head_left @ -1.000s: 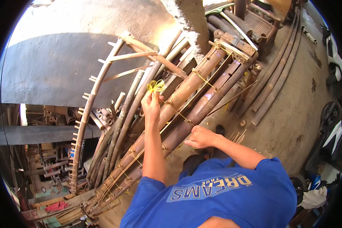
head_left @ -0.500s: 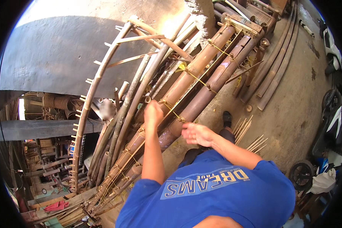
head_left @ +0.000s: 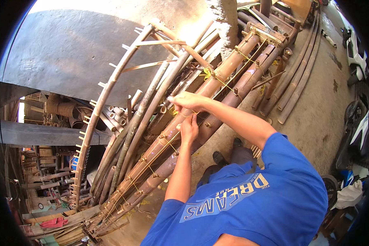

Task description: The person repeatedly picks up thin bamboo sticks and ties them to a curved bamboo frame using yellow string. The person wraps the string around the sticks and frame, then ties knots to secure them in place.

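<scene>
While left pole (head_left: 211, 85) is lying beside right pole (head_left: 247, 81), long axes slanting from lower left to upper right, yellow cord (head_left: 207, 74) is bunching at left pole's outer edge, one strand running crosswise toward right pole. Right hand (head_left: 186, 100) is sitting over left pole's middle stretch, fingers curling together; left hand (head_left: 189, 129) is lying just below, fingers pointing up-frame. Cannot tell whether either is clamping cord.

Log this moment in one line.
left hand: at lighter bamboo pole; right hand: same pole, farther out; yellow cord: strung across to darker pole; grips: unclear
</scene>
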`<action>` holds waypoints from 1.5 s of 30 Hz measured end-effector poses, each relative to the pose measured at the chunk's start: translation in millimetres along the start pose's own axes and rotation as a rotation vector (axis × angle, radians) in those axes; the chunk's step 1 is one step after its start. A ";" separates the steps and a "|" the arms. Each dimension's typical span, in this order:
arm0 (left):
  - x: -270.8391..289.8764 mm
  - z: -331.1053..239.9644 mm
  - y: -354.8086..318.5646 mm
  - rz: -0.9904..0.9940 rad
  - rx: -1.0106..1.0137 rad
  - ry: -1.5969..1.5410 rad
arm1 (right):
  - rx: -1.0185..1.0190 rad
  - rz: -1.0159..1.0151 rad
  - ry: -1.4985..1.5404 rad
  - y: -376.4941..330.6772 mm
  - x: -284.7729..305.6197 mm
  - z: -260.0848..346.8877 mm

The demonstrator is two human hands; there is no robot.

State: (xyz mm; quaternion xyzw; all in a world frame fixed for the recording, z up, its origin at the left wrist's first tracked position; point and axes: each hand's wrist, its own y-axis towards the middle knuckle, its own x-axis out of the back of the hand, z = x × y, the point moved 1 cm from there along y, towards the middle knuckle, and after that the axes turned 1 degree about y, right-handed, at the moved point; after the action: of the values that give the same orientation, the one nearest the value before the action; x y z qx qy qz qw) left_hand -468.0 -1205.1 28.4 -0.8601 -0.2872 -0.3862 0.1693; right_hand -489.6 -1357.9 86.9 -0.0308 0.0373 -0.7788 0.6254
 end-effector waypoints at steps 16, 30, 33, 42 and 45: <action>15.0 46.6 130.8 -0.383 -0.034 0.103 | 0.165 -0.024 -0.846 -169.7 -95.8 -92.1; 98.5 131.1 -80.9 0.107 -0.058 0.255 | 0.474 -0.869 1.005 -72.5 -262.8 -85.4; 67.9 198.1 -81.9 -0.111 -0.270 0.007 | 0.306 -0.448 0.549 -23.4 -284.0 16.2; 98.1 165.6 -79.8 -0.005 -0.019 -0.021 | -0.080 0.035 0.216 20.9 -196.0 3.0; 97.7 150.4 -84.0 0.000 0.083 0.060 | 0.029 0.307 -0.283 -81.6 -208.1 4.6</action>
State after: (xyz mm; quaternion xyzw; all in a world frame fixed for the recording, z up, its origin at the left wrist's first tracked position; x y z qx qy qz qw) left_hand -382.7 -1027.1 11.7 -0.8404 -0.2977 -0.3994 0.2135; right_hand -523.6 -1137.3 99.0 -0.1247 -0.0579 -0.6629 0.7360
